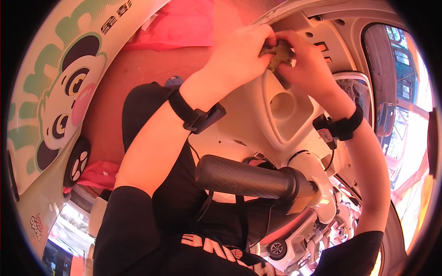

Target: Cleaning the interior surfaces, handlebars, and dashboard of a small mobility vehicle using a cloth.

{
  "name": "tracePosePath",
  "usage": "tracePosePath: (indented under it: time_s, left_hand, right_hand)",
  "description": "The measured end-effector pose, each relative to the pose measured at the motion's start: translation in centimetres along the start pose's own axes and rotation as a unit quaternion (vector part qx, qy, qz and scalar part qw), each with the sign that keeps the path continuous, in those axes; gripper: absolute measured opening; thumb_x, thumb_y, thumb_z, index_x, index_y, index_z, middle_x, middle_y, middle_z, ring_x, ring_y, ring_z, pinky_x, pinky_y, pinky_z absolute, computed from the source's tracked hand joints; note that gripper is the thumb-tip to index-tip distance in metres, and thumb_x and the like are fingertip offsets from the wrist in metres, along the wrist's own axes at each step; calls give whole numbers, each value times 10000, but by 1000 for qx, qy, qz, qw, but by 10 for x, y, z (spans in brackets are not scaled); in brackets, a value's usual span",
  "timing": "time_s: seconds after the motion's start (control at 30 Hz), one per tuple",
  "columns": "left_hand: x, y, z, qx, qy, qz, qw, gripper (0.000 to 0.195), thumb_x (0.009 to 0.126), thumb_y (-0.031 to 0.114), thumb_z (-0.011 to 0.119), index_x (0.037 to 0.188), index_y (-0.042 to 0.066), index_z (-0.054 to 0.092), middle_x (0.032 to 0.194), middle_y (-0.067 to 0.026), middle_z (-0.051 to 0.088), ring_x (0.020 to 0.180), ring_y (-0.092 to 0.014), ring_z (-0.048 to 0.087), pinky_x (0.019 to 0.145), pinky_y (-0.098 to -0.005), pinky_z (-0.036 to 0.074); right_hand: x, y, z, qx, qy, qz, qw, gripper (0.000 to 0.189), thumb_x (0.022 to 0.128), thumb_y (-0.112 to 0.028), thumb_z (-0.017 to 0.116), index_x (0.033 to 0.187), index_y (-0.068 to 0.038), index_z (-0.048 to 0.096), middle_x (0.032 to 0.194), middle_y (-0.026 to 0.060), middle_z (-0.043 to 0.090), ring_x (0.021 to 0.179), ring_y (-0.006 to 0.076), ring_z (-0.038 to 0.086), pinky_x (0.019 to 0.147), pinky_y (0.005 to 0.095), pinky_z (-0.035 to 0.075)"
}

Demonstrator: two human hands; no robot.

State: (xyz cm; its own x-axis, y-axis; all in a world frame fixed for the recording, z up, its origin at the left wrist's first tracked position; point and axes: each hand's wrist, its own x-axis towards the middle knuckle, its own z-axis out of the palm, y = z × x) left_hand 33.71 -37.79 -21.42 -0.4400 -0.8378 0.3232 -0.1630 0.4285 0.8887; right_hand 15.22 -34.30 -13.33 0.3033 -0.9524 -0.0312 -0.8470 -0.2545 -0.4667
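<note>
My left hand [240, 53] and my right hand [304, 63] meet at the top of the head view, both pinching a crumpled olive-brown piece [282, 55] of soft-looking material. Whether it is cloth or something else cannot be told. Fingers hide parts of it. Below the hands lies a cream plastic vehicle panel with a round cup-like recess [284, 106]. Each wrist carries a black strap with a small device. Nearer my body, a black textured handlebar grip [241, 176] crosses the view, away from both hands.
A white vehicle panel [26, 151] with a cartoon panda and writing curves along the left, beside a small wheel [77, 162]. Pink-red sheeting [190, 24] lies on the floor. At right are a mirror [355, 93] and a window frame [366, 51]. More vehicles stand at lower right.
</note>
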Motion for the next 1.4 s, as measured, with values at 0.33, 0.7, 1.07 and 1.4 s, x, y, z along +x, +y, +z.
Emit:
tracePosePath:
  time_s: [0.33, 0.7, 1.07, 1.4]
  left_hand:
    - [2, 2, -3, -74, 6, 4, 997, 343, 857, 97, 740, 1177, 21, 640, 1054, -177, 737, 999, -337, 726, 848, -422, 567]
    - [9, -11, 19, 68, 178, 9, 982, 97, 896, 43, 682, 992, 47, 701, 937, -171, 704, 874, -395, 689, 766, -496, 562]
    - [7, 0, 44, 75, 181, -12, 981, 167, 853, 18, 670, 992, 49, 756, 980, -142, 736, 915, -357, 708, 800, -452, 574]
    - [-2, 33, 88, 46, 79, 54, 994, 269, 768, -43, 672, 1007, 63, 736, 996, -100, 677, 883, -341, 698, 763, -443, 574]
  right_hand:
    - [-8, 0, -13, 30, 58, -21, 998, 412, 827, 17, 684, 1224, -73, 618, 1131, 73, 728, 976, 266, 744, 811, 347, 598]
    - [10, 5, 1, -299, 55, -201, 931, 335, 824, -21, 674, 1132, -149, 699, 1171, -41, 679, 900, 231, 714, 683, 359, 608]
    - [-3, 23, 1, -306, 29, -128, 943, 353, 823, 55, 619, 1135, -89, 703, 1127, 43, 677, 907, 312, 710, 726, 409, 603]
    - [-65, 32, -18, -288, 16, -42, 957, 309, 812, 64, 668, 1095, -55, 701, 1198, 67, 664, 1017, 317, 683, 816, 423, 580]
